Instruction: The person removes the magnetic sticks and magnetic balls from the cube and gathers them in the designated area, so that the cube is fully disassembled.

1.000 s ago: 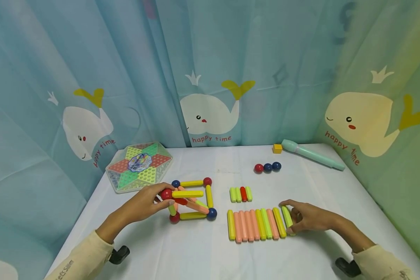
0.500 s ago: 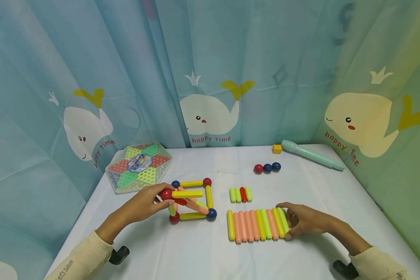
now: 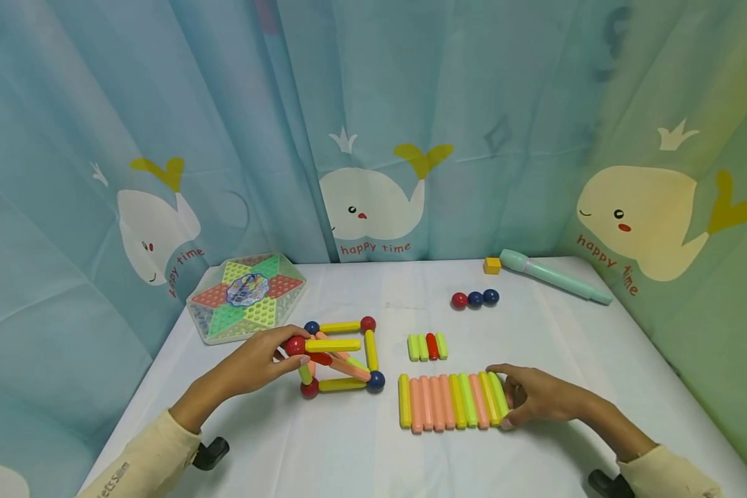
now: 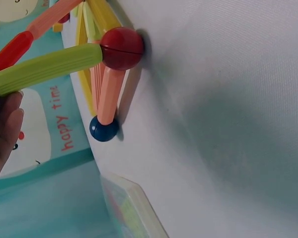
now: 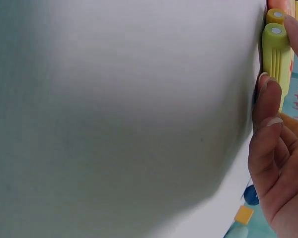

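Three "happy time" whales, left hand (sleeve reading "Slim") pinching red ball, right hand pinching outermost green stick

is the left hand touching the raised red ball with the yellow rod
Touching. The head view shows the left hand gripping the raised red ball, a finger over its far side and the thumb against its near side.

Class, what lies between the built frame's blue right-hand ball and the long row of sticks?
Nothing but bare white tabletop: the head view shows a narrow gap between the blue ball and the long row of sticks.
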